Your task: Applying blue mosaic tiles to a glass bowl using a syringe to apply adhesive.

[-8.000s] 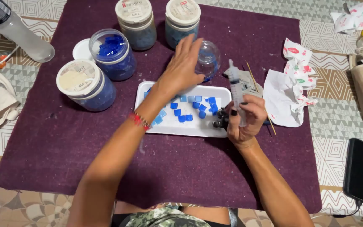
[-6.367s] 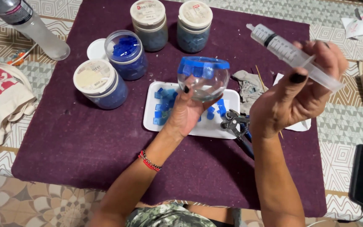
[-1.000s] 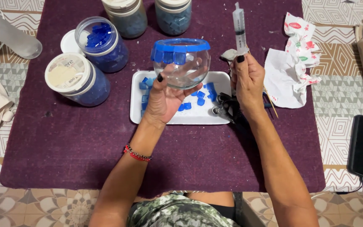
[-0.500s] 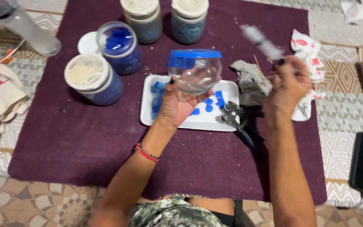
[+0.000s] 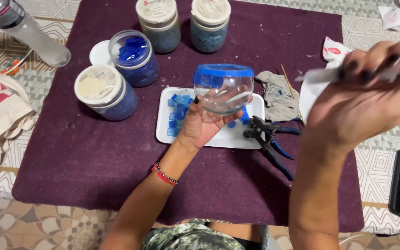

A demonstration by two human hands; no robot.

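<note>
While the left hand [image 5: 202, 122] cups the glass bowl [image 5: 223, 90] from underneath, fingers wrapped around it, the bowl sits just above the white tray [image 5: 237, 136] of blue tiles [image 5: 178, 115]. Its rim has a band of blue tiles. Right hand [image 5: 364, 99] is up on the right, fingers clamped on a blurry syringe [image 5: 320, 75]. Pliers [image 5: 271, 139] lie right of the tray on the purple mat [image 5: 93, 157], jars [image 5: 133, 58] at the far left.

Left hand [image 5: 204, 121] cupped palm-up, grip closed; right hand [image 5: 366, 99] raised, fingers curled.
</note>
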